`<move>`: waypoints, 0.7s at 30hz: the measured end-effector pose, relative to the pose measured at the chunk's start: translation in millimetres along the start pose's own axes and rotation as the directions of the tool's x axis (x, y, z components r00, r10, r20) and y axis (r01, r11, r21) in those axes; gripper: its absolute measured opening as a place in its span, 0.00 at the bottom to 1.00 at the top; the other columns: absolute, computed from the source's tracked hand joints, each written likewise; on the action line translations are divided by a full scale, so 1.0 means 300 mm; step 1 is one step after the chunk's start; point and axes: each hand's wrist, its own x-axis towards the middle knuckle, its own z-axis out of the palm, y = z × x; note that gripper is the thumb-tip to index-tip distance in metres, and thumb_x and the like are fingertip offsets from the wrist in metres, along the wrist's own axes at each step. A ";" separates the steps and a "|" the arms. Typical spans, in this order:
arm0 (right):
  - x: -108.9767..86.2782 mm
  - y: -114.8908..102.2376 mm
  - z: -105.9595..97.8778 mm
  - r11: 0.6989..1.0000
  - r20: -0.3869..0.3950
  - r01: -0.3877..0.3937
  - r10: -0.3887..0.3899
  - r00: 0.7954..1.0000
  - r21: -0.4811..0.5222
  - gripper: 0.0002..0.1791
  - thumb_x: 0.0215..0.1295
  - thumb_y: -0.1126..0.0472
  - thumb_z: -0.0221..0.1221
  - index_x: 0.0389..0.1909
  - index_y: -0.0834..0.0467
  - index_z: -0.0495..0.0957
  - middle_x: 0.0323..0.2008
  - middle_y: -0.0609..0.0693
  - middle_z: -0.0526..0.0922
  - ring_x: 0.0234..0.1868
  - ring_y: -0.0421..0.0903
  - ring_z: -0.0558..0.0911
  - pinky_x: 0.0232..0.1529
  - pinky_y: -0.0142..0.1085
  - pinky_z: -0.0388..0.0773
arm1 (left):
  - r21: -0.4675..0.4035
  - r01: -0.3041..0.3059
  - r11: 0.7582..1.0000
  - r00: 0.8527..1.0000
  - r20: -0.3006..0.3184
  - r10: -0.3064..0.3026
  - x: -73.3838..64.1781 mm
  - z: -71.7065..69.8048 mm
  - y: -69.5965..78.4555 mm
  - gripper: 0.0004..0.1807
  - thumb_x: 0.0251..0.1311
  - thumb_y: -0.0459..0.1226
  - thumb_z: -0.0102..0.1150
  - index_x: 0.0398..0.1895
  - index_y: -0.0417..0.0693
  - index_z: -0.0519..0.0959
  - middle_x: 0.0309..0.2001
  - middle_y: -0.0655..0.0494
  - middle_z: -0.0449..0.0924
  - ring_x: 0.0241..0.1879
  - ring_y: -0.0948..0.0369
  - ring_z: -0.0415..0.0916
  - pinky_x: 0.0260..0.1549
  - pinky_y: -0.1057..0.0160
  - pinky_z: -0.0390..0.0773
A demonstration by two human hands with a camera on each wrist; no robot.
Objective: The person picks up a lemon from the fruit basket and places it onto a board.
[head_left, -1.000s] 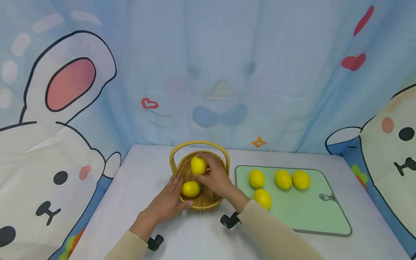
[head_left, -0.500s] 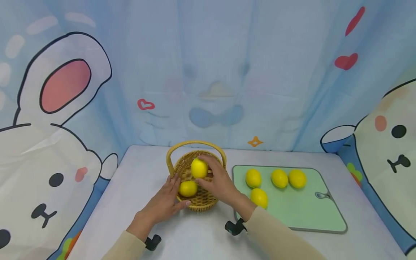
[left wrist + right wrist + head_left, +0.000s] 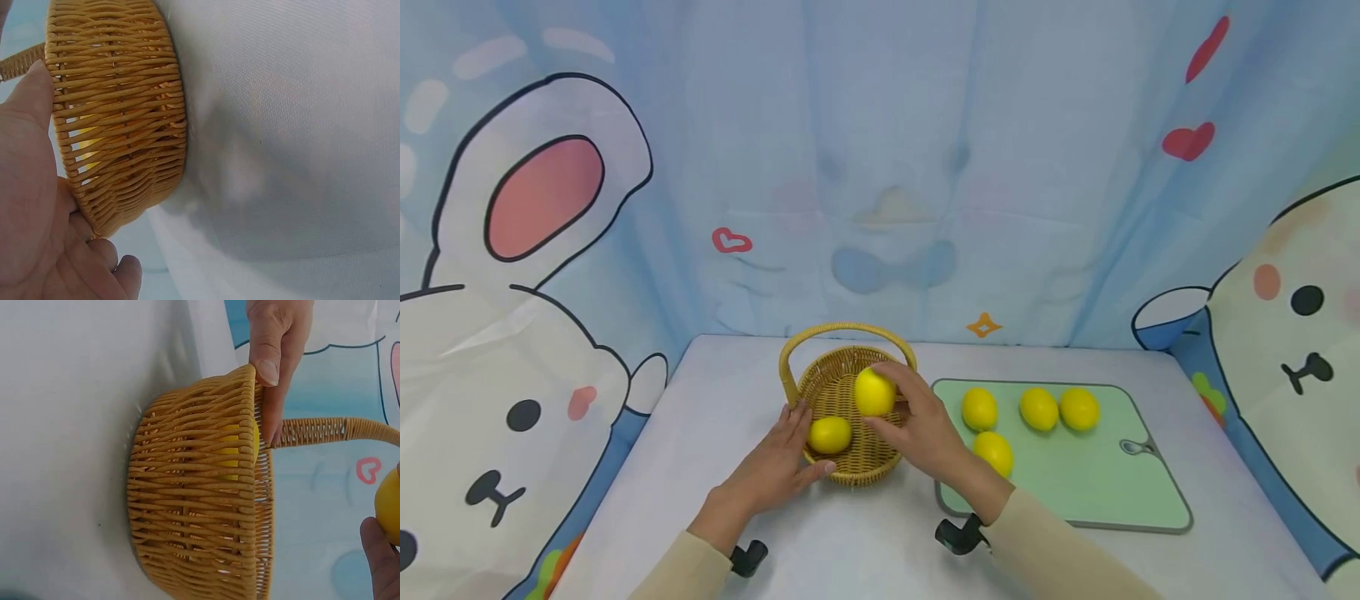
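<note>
My right hand (image 3: 928, 421) pinches a yellow lemon (image 3: 875, 392) between thumb and fingers, over the right part of the wicker basket (image 3: 863, 477). In the right wrist view this lemon (image 3: 390, 507) is above the rim at the right edge, partly cut off. My left hand (image 3: 767, 467) rests against the basket's near left rim, fingers extended along it and thumb at the front. From the left wrist, that hand (image 3: 37, 187) appears against the woven side (image 3: 119, 112). Another lemon (image 3: 830, 435) lies inside the basket, beside the left hand; through the weave it shows only in part.
A pale green cutting board (image 3: 1097, 492) lies right of the basket, with several lemons (image 3: 1039, 409) on it. The basket's tall arched handle (image 3: 847, 327) stands upright. A blue cartoon curtain (image 3: 887, 167) hangs behind the white table (image 3: 827, 550).
The lemon in my right hand has moved right and slightly nearer within the basket area, and appears raised. My left hand stays at the rim. The whole view has shifted slightly.
</note>
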 end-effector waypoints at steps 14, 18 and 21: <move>-0.075 0.036 -0.116 1.000 -0.082 -0.009 0.009 0.997 -0.004 0.43 0.59 0.73 0.75 0.74 0.54 0.68 0.71 0.56 0.72 0.58 0.54 0.83 0.52 0.35 0.88 | -0.008 -0.012 1.000 1.000 -0.004 0.012 -0.005 -0.001 0.000 0.55 0.73 0.66 0.52 0.85 0.37 0.47 0.86 0.42 0.38 0.86 0.44 0.34 0.81 0.42 0.53; -0.104 0.059 -0.169 0.999 -0.127 -0.037 0.034 0.991 -0.023 0.44 0.58 0.75 0.74 0.74 0.54 0.68 0.69 0.54 0.74 0.56 0.53 0.84 0.52 0.27 0.85 | -0.004 -0.013 1.000 1.000 -0.005 0.013 -0.004 -0.001 0.001 0.55 0.73 0.65 0.53 0.85 0.37 0.47 0.86 0.42 0.38 0.86 0.44 0.34 0.81 0.42 0.53; -0.126 0.072 -0.209 0.998 -0.159 -0.064 0.059 0.985 -0.027 0.44 0.58 0.76 0.74 0.74 0.55 0.68 0.67 0.56 0.75 0.55 0.55 0.85 0.53 0.22 0.82 | -0.006 -0.009 1.000 1.000 -0.004 0.009 -0.004 -0.001 0.003 0.55 0.74 0.64 0.53 0.85 0.37 0.47 0.87 0.42 0.38 0.86 0.44 0.34 0.81 0.42 0.53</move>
